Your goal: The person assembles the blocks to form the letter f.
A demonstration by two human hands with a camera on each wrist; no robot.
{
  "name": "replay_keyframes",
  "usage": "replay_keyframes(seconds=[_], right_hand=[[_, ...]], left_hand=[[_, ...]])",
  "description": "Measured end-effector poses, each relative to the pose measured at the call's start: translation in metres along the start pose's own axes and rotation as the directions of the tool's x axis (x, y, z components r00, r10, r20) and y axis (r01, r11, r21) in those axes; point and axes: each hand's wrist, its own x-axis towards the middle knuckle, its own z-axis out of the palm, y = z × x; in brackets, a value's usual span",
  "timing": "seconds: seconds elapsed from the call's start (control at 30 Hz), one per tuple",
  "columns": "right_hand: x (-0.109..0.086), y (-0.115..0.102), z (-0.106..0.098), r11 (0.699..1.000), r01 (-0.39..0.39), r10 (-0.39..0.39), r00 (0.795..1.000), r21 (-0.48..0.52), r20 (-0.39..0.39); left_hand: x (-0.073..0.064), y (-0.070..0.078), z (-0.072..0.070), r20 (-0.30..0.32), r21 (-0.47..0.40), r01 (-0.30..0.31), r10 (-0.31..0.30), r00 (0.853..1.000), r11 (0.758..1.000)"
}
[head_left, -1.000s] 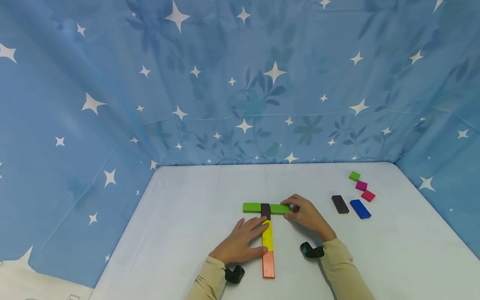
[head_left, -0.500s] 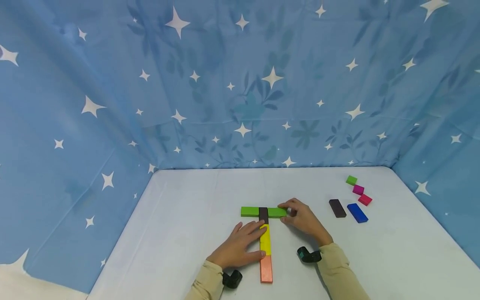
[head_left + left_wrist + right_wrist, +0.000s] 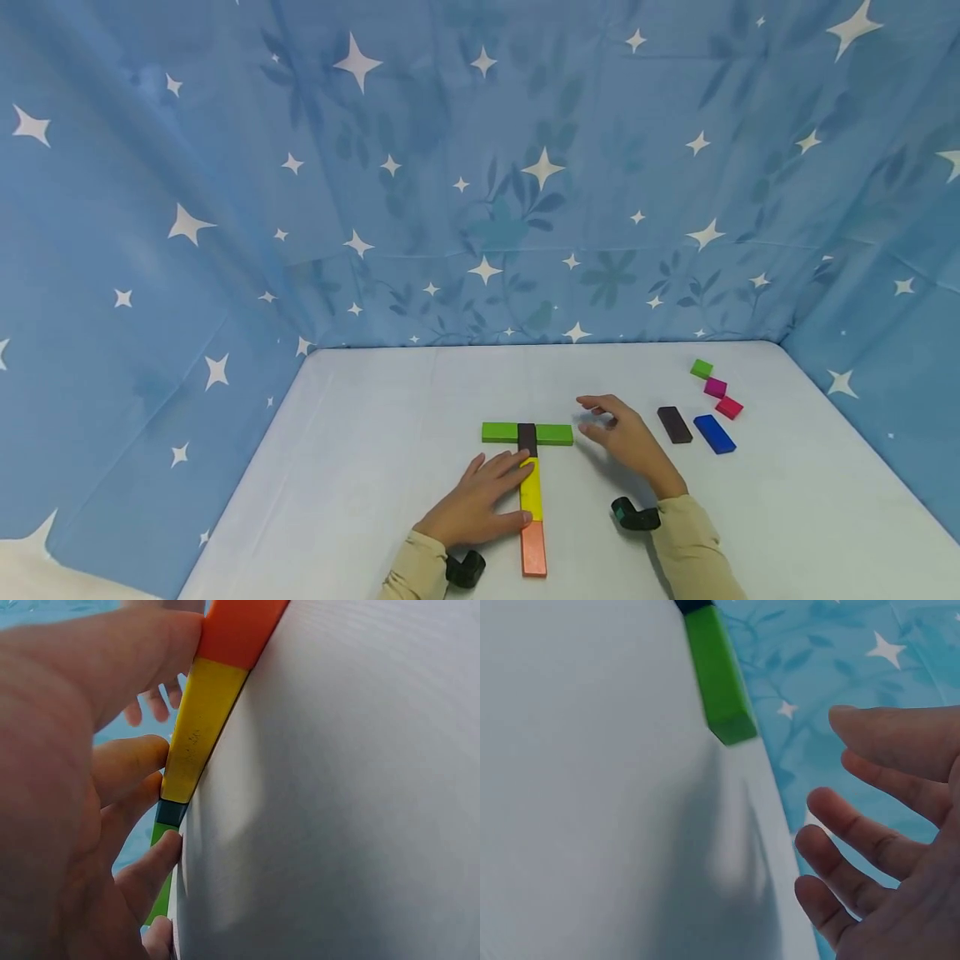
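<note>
Flat coloured blocks form a T on the white table. Its stem runs from a black block (image 3: 527, 438) through a yellow block (image 3: 531, 493) to an orange block (image 3: 533, 550) nearest the person. One green block (image 3: 499, 432) lies left of the black one, another green block (image 3: 555, 434) right of it. My left hand (image 3: 480, 502) rests with fingertips on the yellow block and thumb by its joint with the orange one. Just right of the right green block, my right hand (image 3: 624, 437) is off the blocks with nothing between its spread fingers.
Right of the hands lie a second black block (image 3: 674, 425) and a blue block (image 3: 715, 434). Behind them sit small green (image 3: 701, 368), magenta (image 3: 716, 387) and red (image 3: 729, 407) blocks. A blue star-patterned curtain (image 3: 450, 183) borders the table (image 3: 390, 400).
My right hand has let go of the right green block and moved off to the right. The left hand stays on the stem. The head view has shifted slightly.
</note>
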Motion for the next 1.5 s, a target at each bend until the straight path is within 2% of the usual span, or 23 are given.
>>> replay_keyframes(seconds=[0.17, 0.33, 0.47, 0.7, 0.87, 1.13, 1.3, 1.5], right_hand=[[-0.002, 0.002, -0.020, 1.000, -0.005, 0.005, 0.999, -0.001, -0.035], [-0.009, 0.006, -0.041, 0.998, -0.054, 0.053, 0.997, -0.018, -0.051], [-0.015, 0.016, -0.057, 0.997, -0.073, 0.070, 0.995, -0.038, -0.067], [-0.027, 0.030, -0.084, 0.999, -0.043, 0.040, 0.989, -0.017, -0.140], [-0.039, 0.044, -0.098, 0.995, -0.090, 0.084, 0.984, -0.036, -0.156], [-0.053, 0.061, -0.116, 0.972, -0.226, 0.220, 0.972, -0.066, -0.084], [-0.057, 0.065, -0.123, 0.962, -0.254, 0.250, 0.967, -0.100, -0.056], [-0.058, 0.069, -0.126, 0.941, -0.307, 0.307, 0.951, -0.140, -0.021]], left_hand=[[-0.001, -0.001, 0.001, -0.007, -0.006, -0.008, 0.008, 1.000, 1.000], [-0.001, -0.002, -0.001, -0.004, -0.015, -0.011, 0.011, 1.000, 1.000], [-0.002, -0.002, -0.002, -0.003, -0.020, -0.010, 0.010, 1.000, 1.000], [-0.001, -0.001, -0.002, -0.006, -0.021, -0.018, 0.018, 1.000, 1.000], [-0.003, -0.001, -0.001, -0.004, -0.020, -0.017, 0.017, 1.000, 1.000], [-0.005, -0.001, -0.001, -0.010, -0.025, -0.012, 0.011, 1.000, 1.000], [-0.005, -0.001, -0.001, -0.024, -0.029, -0.036, 0.036, 0.999, 0.999], [-0.004, -0.001, -0.001, -0.029, -0.019, -0.045, 0.044, 0.999, 0.999]])
